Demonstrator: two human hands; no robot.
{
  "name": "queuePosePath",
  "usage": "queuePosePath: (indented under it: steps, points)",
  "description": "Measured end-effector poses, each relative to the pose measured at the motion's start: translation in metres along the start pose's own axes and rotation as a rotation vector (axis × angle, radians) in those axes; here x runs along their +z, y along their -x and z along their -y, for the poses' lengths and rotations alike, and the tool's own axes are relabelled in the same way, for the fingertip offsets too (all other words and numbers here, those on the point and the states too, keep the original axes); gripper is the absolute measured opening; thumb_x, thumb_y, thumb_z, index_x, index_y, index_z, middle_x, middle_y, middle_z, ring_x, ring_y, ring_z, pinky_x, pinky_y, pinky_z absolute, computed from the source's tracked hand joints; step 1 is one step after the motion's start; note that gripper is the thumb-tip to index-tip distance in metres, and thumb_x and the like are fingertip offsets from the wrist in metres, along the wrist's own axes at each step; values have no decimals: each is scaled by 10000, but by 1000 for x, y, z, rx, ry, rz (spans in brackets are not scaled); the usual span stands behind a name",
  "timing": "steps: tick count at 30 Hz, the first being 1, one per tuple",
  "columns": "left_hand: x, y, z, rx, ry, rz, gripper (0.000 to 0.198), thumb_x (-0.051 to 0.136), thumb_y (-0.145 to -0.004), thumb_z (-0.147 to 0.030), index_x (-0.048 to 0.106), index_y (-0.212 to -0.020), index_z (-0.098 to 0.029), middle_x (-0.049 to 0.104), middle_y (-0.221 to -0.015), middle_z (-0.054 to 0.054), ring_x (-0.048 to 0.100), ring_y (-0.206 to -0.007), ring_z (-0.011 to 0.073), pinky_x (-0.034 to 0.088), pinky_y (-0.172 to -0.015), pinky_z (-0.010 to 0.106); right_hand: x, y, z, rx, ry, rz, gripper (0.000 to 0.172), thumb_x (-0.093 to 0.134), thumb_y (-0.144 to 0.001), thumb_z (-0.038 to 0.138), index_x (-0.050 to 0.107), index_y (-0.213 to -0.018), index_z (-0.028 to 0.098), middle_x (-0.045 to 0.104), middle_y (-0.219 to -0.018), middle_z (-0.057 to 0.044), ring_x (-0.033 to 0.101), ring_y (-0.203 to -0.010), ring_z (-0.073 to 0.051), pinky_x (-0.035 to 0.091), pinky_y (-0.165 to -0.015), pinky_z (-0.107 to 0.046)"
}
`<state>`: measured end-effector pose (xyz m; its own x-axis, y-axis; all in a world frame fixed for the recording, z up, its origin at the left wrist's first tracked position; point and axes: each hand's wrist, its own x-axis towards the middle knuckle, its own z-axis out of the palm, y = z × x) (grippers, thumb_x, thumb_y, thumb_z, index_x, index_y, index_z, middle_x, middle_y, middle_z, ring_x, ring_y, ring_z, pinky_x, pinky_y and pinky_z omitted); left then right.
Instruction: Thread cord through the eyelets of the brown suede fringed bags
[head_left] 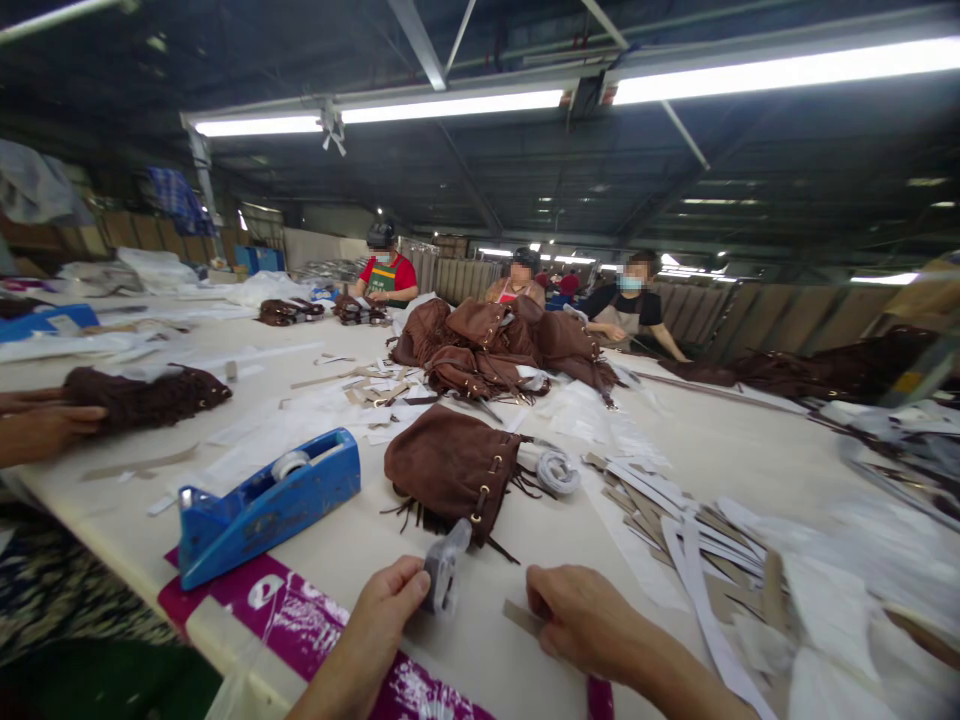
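My left hand (pixel 386 605) is closed on a dark coiled piece wrapped in clear plastic (pixel 448 570), pinched between thumb and fingers. To its right, my right hand (pixel 585 612) has curled fingers on the end of a short grey-brown strip (pixel 523 617); the fingertips are partly hidden. Just beyond both hands lies a brown fringed drawstring bag (pixel 450 465) with gold-coloured eyelets. Touching its right side is a coil wrapped in whitish plastic (pixel 557 471). Left of the bag stands a blue tape dispenser (pixel 274 505), partly over a purple printed sheet (pixel 300 610).
A heap of brown bags (pixel 487 345) sits farther back on the white table (pixel 322 535). Strips and plastic scraps (pixel 697 540) cover the right side. At left, another person's hands (pixel 49 425) touch a brown fringed bag (pixel 146 395). Several people stand across the table.
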<state>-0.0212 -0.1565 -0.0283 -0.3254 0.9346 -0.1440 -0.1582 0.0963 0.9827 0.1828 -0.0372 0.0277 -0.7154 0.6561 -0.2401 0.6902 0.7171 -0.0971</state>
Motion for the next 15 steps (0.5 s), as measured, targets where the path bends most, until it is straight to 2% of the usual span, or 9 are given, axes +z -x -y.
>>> queuePosePath:
  steps: [3,5,7,8,9,12,15]
  points:
    - [-1,-1,1,2,7,-6,452,651,-692,-577,679,-860,-158,644,-725,7,555,-765,219,397,-739,296,-5,-4,-2,10,-73,44,234,571,-597,108,655,-796,196,716,-899,-91,641,-846,-268,350,-617,-289]
    - [-2,-1,1,7,27,0,447,656,-698,-566,678,-871,-154,643,-722,4,549,-752,209,391,-735,291,0,-4,-3,-17,-141,-5,177,547,-578,99,614,-711,193,704,-860,-79,628,-844,-256,369,-647,-298]
    - [-1,-1,0,-7,71,11,443,674,-686,-559,677,-856,-150,640,-708,3,546,-738,202,388,-726,286,6,-2,0,-60,-331,-103,79,514,-621,133,533,-666,194,673,-805,-60,620,-814,-227,397,-667,-305]
    - [-1,-1,-1,-22,100,18,442,686,-675,-558,674,-839,-148,636,-698,3,543,-726,198,386,-718,283,9,-1,3,-68,-501,-113,37,492,-660,171,491,-679,202,652,-767,-41,622,-767,-207,414,-643,-299]
    - [0,-1,-3,-37,131,27,439,701,-662,-556,670,-817,-146,632,-687,3,538,-714,192,385,-708,279,10,0,7,-65,-704,-84,16,469,-697,221,458,-704,211,626,-721,-17,622,-696,-184,425,-593,-283]
    - [1,0,-11,-63,193,26,441,753,-607,-548,657,-740,-139,615,-646,1,515,-669,169,371,-670,259,9,0,25,14,-1191,115,161,476,-710,366,443,-759,216,558,-599,49,564,-464,-119,381,-407,-211]
    - [1,-1,-15,-73,212,33,461,784,-574,-546,659,-719,-127,625,-634,12,521,-669,166,369,-658,251,5,-6,40,81,-1291,122,189,538,-639,360,488,-707,190,568,-554,47,524,-390,-85,343,-344,-171]
